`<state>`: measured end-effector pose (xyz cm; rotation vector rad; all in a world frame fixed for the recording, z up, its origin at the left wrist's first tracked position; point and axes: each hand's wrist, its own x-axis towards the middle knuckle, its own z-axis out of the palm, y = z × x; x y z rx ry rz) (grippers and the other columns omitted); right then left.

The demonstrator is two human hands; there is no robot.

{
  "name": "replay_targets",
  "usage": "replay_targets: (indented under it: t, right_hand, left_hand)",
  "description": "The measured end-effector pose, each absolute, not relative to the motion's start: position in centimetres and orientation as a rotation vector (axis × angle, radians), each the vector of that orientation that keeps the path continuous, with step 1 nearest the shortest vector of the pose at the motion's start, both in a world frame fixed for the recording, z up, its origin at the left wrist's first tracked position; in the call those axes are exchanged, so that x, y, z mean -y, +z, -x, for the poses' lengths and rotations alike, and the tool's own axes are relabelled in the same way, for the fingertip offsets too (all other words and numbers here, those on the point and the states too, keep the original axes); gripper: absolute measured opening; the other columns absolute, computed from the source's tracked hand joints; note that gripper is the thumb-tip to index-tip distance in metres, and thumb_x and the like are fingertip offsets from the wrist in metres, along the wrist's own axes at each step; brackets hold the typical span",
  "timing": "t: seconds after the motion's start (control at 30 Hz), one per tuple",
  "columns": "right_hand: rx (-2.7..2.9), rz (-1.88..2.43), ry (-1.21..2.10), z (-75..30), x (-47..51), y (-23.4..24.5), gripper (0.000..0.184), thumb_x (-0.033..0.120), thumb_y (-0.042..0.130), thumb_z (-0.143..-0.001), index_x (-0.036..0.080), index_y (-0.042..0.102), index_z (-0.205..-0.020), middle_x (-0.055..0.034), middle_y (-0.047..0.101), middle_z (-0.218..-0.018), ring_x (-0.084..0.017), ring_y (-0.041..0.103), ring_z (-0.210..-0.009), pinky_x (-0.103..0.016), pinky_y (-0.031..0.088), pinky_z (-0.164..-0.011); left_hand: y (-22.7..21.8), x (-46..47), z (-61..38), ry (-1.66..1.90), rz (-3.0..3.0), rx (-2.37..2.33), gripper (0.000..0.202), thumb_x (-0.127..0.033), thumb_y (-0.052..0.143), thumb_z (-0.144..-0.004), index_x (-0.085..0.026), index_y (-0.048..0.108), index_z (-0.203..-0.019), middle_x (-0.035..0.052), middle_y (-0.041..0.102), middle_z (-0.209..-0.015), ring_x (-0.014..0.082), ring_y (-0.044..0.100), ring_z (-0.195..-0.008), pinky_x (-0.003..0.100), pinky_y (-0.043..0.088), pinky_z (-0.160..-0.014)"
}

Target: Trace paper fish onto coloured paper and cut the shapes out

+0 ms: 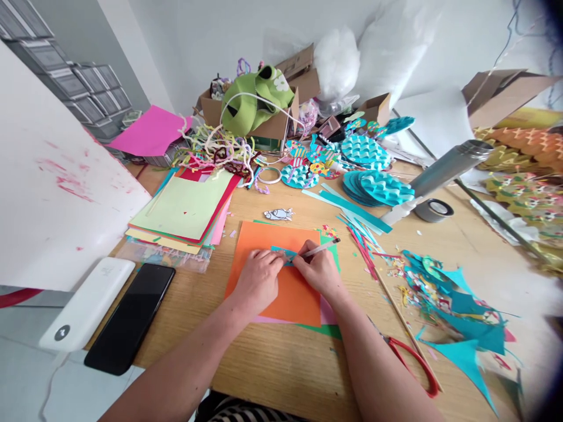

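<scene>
Cutout (pixel 284 254) pinned flat on orange sheet (pixel 281 296) by left hand (pixel 257 280), fingers pressing down against slipping; pencil (pixel 323 248) gripped in right hand (pixel 319 271), tip at cutout; scissors (pixel 413 357) lying right, off sheet.

Bare table (pixel 281 363) lies open in front of the orange sheet (pixel 294 299); a paper stack (pixel 185 211) and phone (pixel 132 316) crowd the left, teal scraps (pixel 457 316) and red scissors (pixel 420 366) the right.

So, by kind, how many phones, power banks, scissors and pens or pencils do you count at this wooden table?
Flat black phone: 1
Oblong white plastic power bank: 1
Red-handled scissors: 1
Thin white pen or pencil, in the right hand: 1
Total: 4
</scene>
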<state>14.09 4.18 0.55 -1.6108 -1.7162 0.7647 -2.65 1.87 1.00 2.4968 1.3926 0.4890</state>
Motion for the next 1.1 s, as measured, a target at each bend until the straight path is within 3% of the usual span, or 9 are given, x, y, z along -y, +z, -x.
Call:
replay_targets:
  t: [1.1]
  right_hand:
    - [1.741,1.608,0.718,-14.24,-4.41,0.65,0.013,0.025,0.051,-0.069,0.021,0.043,-0.059,0.0039,0.045,-0.051,-0.011,0.041,-0.047,-0.022,0.028,-0.049]
  left_hand:
    - [1.60,-1.65,1.94,0.297,-2.616,-1.439,0.052,-0.001,0.044,-0.078,-0.021,0.056,-0.125,0.0095,0.060,-0.120,0.0242,0.053,-0.109,0.041,0.041,-0.091]
